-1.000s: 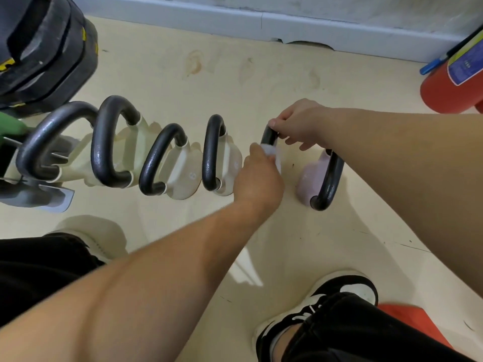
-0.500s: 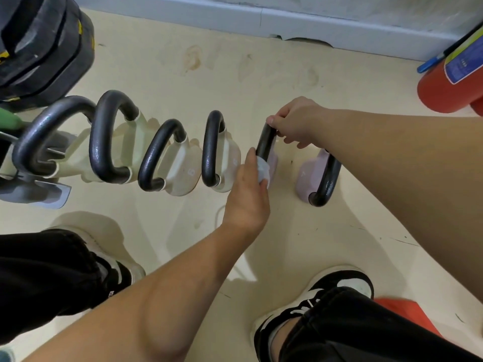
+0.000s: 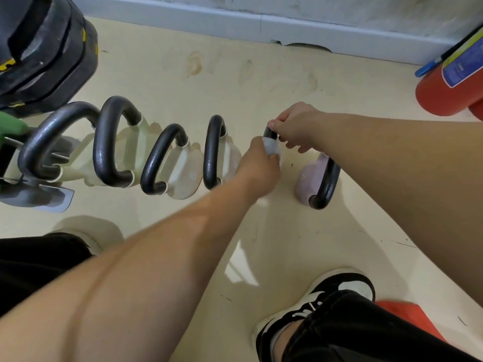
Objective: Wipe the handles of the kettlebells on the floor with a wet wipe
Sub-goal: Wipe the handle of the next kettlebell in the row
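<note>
we look down on a pale floor [image 3: 261, 82] where a row of kettlebells runs from far left toward the middle. our left hand [image 3: 261, 165] is closed around a wet wipe [image 3: 271, 147], a small whitish wad pressed against the near side of a black handle [image 3: 269, 133]. only a short curve of that handle shows between our two hands. our right hand [image 3: 295, 126] is curled over the top of the same handle, fingers wrapped around it from the far side. the body under this handle is mostly hidden by our left hand, so we cannot tell its colour.

just right of it, beneath our right forearm, stands a pink kettlebell [image 3: 312, 178] with its black loop on its right side. to the left, four cream kettlebells [image 3: 183, 176] stand close together, their dark handles arching over them; the leftmost overlaps a grey metal bracket [image 3: 39, 198].

far left, a stack of black weight plates [image 3: 44, 48] fills the corner, with a green piece [image 3: 10, 126] below it. at the far right a red fire extinguisher [image 3: 444, 84] stands by the grey skirting board [image 3: 235, 24]. near us, a black and white shoe [image 3: 326, 296] rests on the floor, with black trouser legs on both sides.
</note>
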### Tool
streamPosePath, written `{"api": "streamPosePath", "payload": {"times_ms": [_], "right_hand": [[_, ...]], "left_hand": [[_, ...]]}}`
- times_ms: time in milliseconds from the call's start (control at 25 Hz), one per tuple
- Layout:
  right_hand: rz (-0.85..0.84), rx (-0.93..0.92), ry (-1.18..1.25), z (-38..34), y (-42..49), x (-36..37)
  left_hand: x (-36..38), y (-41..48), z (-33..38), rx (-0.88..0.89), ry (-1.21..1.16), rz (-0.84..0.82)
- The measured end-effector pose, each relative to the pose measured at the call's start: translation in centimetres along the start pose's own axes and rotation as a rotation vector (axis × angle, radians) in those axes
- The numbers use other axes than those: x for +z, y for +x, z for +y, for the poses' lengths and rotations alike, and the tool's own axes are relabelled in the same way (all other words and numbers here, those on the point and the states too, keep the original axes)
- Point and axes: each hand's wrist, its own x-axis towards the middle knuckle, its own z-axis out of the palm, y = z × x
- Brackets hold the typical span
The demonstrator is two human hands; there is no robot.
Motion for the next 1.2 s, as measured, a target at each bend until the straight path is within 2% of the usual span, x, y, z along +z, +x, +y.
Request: {"api": "streamPosePath", "payload": {"times_ms": [120, 200, 320, 360, 440, 520, 560, 640, 760, 800, 920, 1000, 1120, 1200], "right_hand": [[-0.033, -0.029, -0.091, 0.1, -0.5, -0.1], [-0.023, -0.041, -0.188, 0.0, -1.2, -0.4], [0.106, -0.086, -0.337, -0.1, -2.4, -0.5], [0.142, -0.100, -0.289, -0.1, -2.8, -0.4], [0.132, -0.137, 0.030, -0.4, -3.6, 0.0], [-0.010, -0.173, 0.356, -0.9, -5.0, 0.1], [-0.100, -0.195, 0.435, -0.9, -5.5, -0.2], [-0.241, -0.211, 0.477, -0.5, -6.3, -0.7], [-0.329, -0.154, 0.405, 0.4, -6.7, -1.8], [-0.305, -0.138, 0.380, 0.5, -6.6, -1.9], [0.018, -0.055, 0.336, 0.6, -5.2, -1.9], [0.162, -0.037, 0.224, 0.5, -4.4, -1.8], [0.212, -0.070, 0.077, 0.2, -4.4, -0.6], [0.166, -0.062, 0.121, -0.3, -4.6, 1.3]], "left_hand": [[1.8, -4.1, -3.8, 0.197, -0.048, 0.123], [1.6, -5.5, -5.4, 0.210, -0.017, 0.111], [-0.7, -6.3, -5.1, 0.191, 0.005, 0.146], [-1.8, -6.5, -4.4, 0.226, 0.010, 0.170], [-3.5, -6.5, -2.8, 0.305, 0.078, 0.180], [-4.5, -6.2, -1.5, 0.391, 0.075, 0.158], [-4.8, -6.1, -1.0, 0.418, 0.048, 0.142], [-5.2, -5.9, -0.1, 0.395, 0.020, 0.125], [-5.3, -5.3, 1.2, 0.254, 0.093, 0.118], [-5.3, -5.1, 1.5, 0.228, 0.126, 0.095], [-5.0, -4.2, 1.9, 0.170, 0.245, 0.006], [-4.8, -3.3, 1.4, 0.112, 0.245, -0.048], [-4.6, -2.1, 0.5, 0.051, 0.229, -0.082], [-4.3, -2.0, 0.0, 0.036, 0.211, -0.096]]}}
